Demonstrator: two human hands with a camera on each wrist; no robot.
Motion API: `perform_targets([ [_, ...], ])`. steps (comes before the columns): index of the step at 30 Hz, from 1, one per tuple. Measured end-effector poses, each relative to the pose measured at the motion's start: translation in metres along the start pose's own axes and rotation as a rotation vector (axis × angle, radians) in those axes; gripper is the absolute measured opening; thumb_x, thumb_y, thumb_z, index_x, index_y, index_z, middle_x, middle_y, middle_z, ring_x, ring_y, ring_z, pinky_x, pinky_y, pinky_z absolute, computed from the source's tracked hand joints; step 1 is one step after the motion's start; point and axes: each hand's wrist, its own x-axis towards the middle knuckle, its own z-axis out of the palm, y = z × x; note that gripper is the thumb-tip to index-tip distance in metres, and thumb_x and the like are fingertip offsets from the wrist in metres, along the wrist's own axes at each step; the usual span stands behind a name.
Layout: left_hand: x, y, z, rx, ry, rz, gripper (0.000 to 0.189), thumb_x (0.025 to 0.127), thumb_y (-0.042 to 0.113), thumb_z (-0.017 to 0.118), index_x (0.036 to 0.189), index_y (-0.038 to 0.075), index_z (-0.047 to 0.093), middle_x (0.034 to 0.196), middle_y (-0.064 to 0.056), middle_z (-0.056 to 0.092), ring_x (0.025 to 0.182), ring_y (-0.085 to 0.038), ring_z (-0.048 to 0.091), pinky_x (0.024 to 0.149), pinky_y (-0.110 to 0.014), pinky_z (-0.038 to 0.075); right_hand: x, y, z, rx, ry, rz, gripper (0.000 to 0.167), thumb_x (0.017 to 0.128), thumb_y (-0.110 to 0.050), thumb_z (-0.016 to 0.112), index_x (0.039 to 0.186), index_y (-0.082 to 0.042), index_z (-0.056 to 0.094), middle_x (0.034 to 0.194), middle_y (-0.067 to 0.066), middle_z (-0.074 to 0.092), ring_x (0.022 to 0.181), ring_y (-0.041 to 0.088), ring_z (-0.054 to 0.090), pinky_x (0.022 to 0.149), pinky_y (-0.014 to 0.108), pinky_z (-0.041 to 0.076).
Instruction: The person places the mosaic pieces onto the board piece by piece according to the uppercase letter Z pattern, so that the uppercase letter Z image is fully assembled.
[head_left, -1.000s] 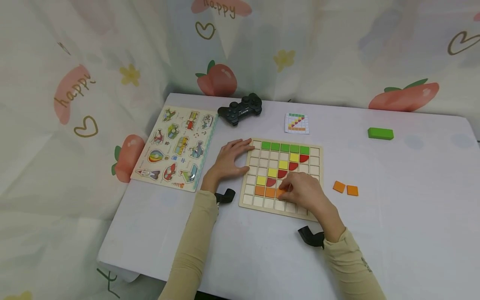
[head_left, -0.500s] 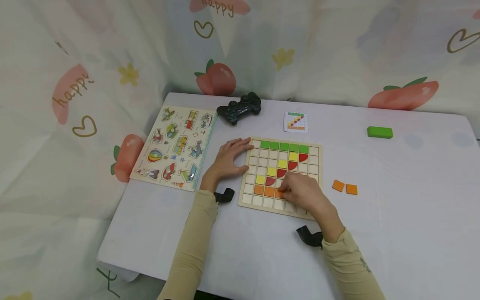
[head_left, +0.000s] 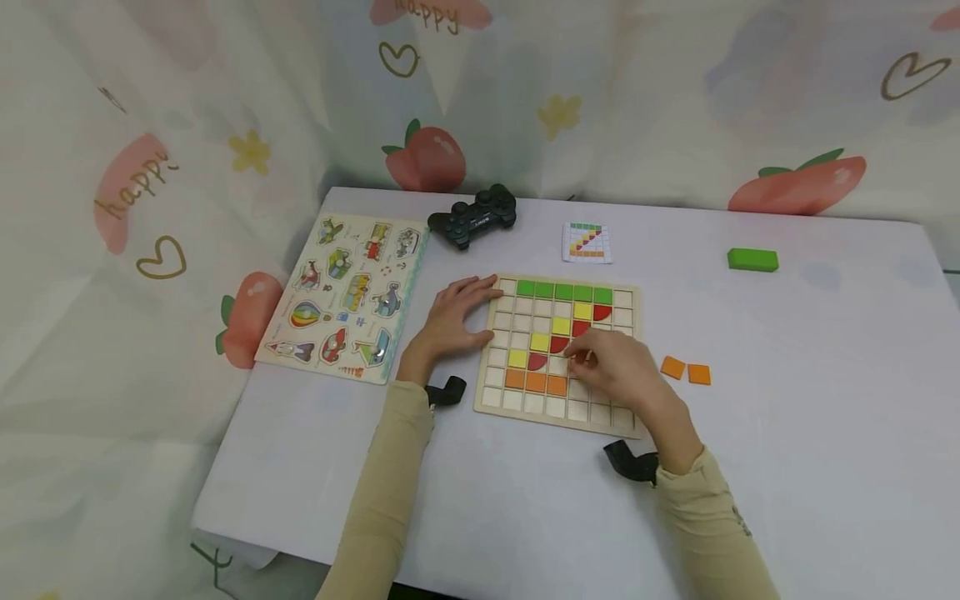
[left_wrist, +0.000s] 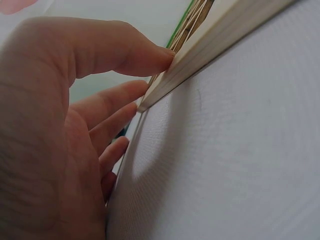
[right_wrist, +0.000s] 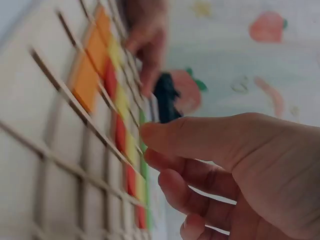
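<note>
A wooden grid board (head_left: 533, 402) lies on the table, with green squares (head_left: 563, 292) along its far row. Yellow squares (head_left: 539, 342) and red quarter-round tiles (head_left: 537, 362) run diagonally below them. Three orange squares (head_left: 557, 385) sit side by side in a nearer row. My left hand (head_left: 452, 323) rests at the board's left side, and in the left wrist view its thumb (left_wrist: 145, 57) touches the wooden edge. Over the board's right half, my right hand (head_left: 618, 367) hovers with nothing between its loosely bent fingers; in the right wrist view its thumb (right_wrist: 190, 137) shows.
Two loose orange squares (head_left: 699, 374) lie right of the board. Behind it is a small pattern card (head_left: 587, 243). A black game controller (head_left: 474, 218) and a picture puzzle board (head_left: 341, 300) are at the left, a green block (head_left: 753, 260) at the far right.
My right hand has let go of the third orange square and lifted slightly up and to the right, leaving that tile in its cell. The left hand has stayed at the board's edge.
</note>
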Motion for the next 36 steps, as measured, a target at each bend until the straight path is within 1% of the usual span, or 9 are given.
perform_targets([
  [4, -0.001, -0.001, 0.0, 0.003, -0.002, -0.001, 0.069, 0.078, 0.034, 0.067, 0.144, 0.025, 0.051, 0.159, 0.01, 0.031, 0.147, -0.016, 0.02, 0.117, -0.045, 0.017, -0.013, 0.024, -0.029, -0.012, 0.027, 0.133, 0.024, 0.085, -0.011, 0.071, 0.107, 0.001, 0.072, 0.093, 0.012, 0.066, 0.083, 0.027, 0.059, 0.066, 0.04, 0.049],
  [7, 0.0, -0.003, 0.001, 0.019, -0.001, 0.002, 0.069, 0.078, 0.036, 0.066, 0.145, 0.026, 0.051, 0.159, 0.011, 0.03, 0.147, -0.015, 0.019, 0.117, -0.045, 0.016, -0.027, 0.049, -0.045, -0.031, -0.012, 0.234, 0.032, 0.082, -0.014, 0.074, 0.11, 0.003, 0.069, 0.098, 0.017, 0.064, 0.087, 0.032, 0.059, 0.067, 0.043, 0.048],
  [11, -0.001, -0.004, 0.002, 0.015, 0.001, 0.004, 0.069, 0.078, 0.036, 0.066, 0.144, 0.027, 0.051, 0.159, 0.011, 0.03, 0.147, -0.015, 0.019, 0.117, -0.045, 0.016, -0.044, 0.077, -0.048, -0.024, -0.07, 0.306, 0.038, 0.079, -0.017, 0.078, 0.109, 0.004, 0.067, 0.099, 0.019, 0.063, 0.087, 0.032, 0.057, 0.066, 0.041, 0.047],
  [14, -0.002, -0.004, 0.001, 0.009, 0.0, 0.008, 0.069, 0.078, 0.036, 0.066, 0.145, 0.027, 0.05, 0.159, 0.011, 0.03, 0.147, -0.016, 0.019, 0.117, -0.045, 0.016, -0.05, 0.087, -0.042, -0.011, -0.056, 0.313, 0.036, 0.08, -0.019, 0.078, 0.107, 0.003, 0.069, 0.097, 0.016, 0.062, 0.085, 0.03, 0.055, 0.065, 0.037, 0.046],
  [20, -0.001, -0.004, 0.001, 0.012, 0.006, 0.011, 0.069, 0.078, 0.037, 0.065, 0.145, 0.027, 0.05, 0.16, 0.011, 0.029, 0.147, -0.016, 0.019, 0.117, -0.045, 0.016, -0.051, 0.083, -0.039, -0.028, 0.033, 0.273, 0.03, 0.08, -0.019, 0.076, 0.1, 0.002, 0.069, 0.089, 0.013, 0.061, 0.08, 0.027, 0.054, 0.062, 0.034, 0.043],
  [23, -0.001, -0.004, 0.001, 0.002, 0.009, 0.011, 0.069, 0.078, 0.037, 0.066, 0.145, 0.026, 0.05, 0.16, 0.011, 0.03, 0.147, -0.017, 0.02, 0.118, -0.046, 0.015, -0.048, 0.069, -0.035, 0.002, 0.049, 0.199, 0.028, 0.079, -0.019, 0.077, 0.099, -0.001, 0.069, 0.09, 0.01, 0.062, 0.081, 0.026, 0.055, 0.065, 0.035, 0.044],
  [26, -0.001, -0.004, 0.001, 0.0, 0.008, 0.006, 0.069, 0.078, 0.037, 0.066, 0.145, 0.026, 0.05, 0.16, 0.011, 0.029, 0.147, -0.017, 0.019, 0.118, -0.045, 0.015, -0.043, 0.051, -0.024, 0.039, 0.024, 0.092, 0.026, 0.078, -0.018, 0.079, 0.099, -0.004, 0.07, 0.091, 0.005, 0.064, 0.084, 0.024, 0.056, 0.07, 0.036, 0.046],
  [29, -0.002, -0.004, 0.001, -0.004, 0.009, 0.006, 0.069, 0.078, 0.037, 0.066, 0.145, 0.026, 0.05, 0.16, 0.011, 0.03, 0.147, -0.017, 0.019, 0.118, -0.045, 0.015, -0.035, 0.036, -0.012, 0.032, -0.001, 0.006, 0.024, 0.077, -0.018, 0.08, 0.097, -0.007, 0.071, 0.089, 0.0, 0.063, 0.082, 0.02, 0.056, 0.071, 0.035, 0.048],
  [36, -0.001, -0.002, 0.002, -0.016, 0.01, 0.013, 0.069, 0.078, 0.037, 0.066, 0.144, 0.025, 0.051, 0.159, 0.01, 0.031, 0.147, -0.017, 0.02, 0.118, -0.045, 0.015, -0.023, 0.018, 0.007, 0.003, -0.044, -0.084, 0.023, 0.079, -0.02, 0.082, 0.097, -0.008, 0.076, 0.086, -0.002, 0.062, 0.078, 0.016, 0.055, 0.067, 0.032, 0.048],
])
